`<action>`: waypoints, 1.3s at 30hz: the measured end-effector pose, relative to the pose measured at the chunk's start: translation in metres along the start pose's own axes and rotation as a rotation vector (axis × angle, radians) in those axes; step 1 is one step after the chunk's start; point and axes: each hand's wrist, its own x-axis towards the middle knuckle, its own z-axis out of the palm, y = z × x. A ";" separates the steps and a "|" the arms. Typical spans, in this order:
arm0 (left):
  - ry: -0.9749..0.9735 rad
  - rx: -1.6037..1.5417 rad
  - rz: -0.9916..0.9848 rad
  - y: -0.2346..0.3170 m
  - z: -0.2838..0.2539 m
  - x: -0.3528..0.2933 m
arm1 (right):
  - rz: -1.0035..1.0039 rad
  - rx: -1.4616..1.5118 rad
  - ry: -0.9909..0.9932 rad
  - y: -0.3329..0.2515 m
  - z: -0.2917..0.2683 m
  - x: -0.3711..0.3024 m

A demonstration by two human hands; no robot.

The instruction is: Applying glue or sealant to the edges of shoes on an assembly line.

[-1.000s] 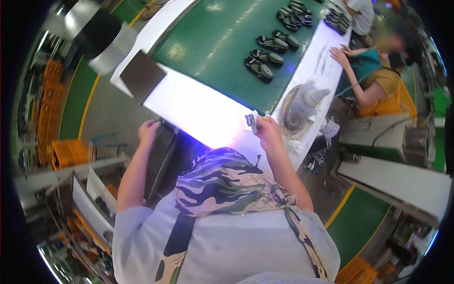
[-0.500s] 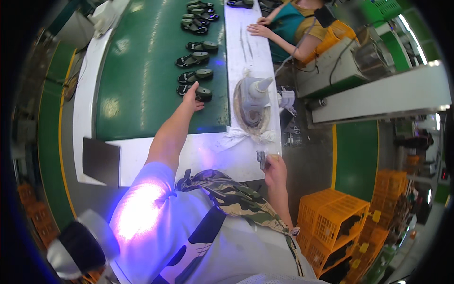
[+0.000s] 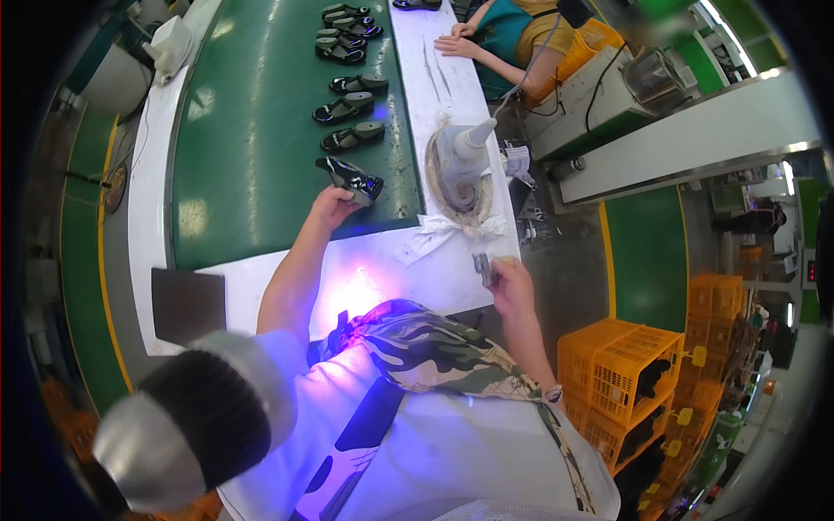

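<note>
My left hand is closed around the heel end of a glossy black shoe, lifted at the near end of a row on the green belt. Beyond it lie more black shoes with grey-green heels, such as the strapped shoe nearest to it. At the table's front right, my right hand grips a small grey object whose kind I cannot make out. Ahead of that hand, a translucent squeeze bottle with a pointed nozzle stands on a stained oval dish beside a crumpled white cloth.
A co-worker's hands rest on the white table edge at the far right. Stacked orange crates stand on the floor to my right. A dark flat panel is at the table's left corner, near a silver-and-black lamp.
My left hand has taken hold of the nearest shoe and turned it, drawing it slightly toward me. My right hand still holds the grey object. The view has shifted a little.
</note>
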 end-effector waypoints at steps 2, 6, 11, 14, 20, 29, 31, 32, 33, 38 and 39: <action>-0.095 0.015 0.102 0.023 0.034 -0.032 | -0.007 -0.004 -0.040 -0.010 0.016 0.009; -0.324 0.045 0.372 0.071 0.106 -0.111 | -0.006 -0.013 -0.145 -0.031 0.051 0.030; -0.379 0.081 0.523 0.081 0.145 -0.164 | -0.043 0.002 -0.337 -0.054 0.106 0.045; -0.120 0.098 0.537 0.057 0.147 -0.171 | -0.087 -0.004 -0.427 -0.060 0.139 0.048; 0.178 1.210 1.095 0.016 0.156 -0.196 | -0.312 -0.256 -0.699 -0.054 0.183 0.037; 0.273 1.414 1.402 0.007 0.197 -0.227 | -0.294 -0.263 -0.816 -0.044 0.205 0.027; 0.278 1.469 1.394 0.004 0.202 -0.227 | -0.245 -0.223 -0.854 -0.046 0.204 0.026; 0.284 1.473 1.398 0.002 0.204 -0.227 | -0.238 -0.223 -0.861 -0.046 0.203 0.025; 0.306 1.524 1.386 0.001 0.206 -0.226 | -0.146 -0.209 -0.877 -0.048 0.201 0.023; 0.409 1.610 1.325 -0.009 0.216 -0.224 | 0.034 -0.202 -0.910 -0.062 0.192 0.010; 0.426 1.635 1.304 -0.010 0.218 -0.223 | 0.002 -0.195 -0.949 -0.066 0.192 0.007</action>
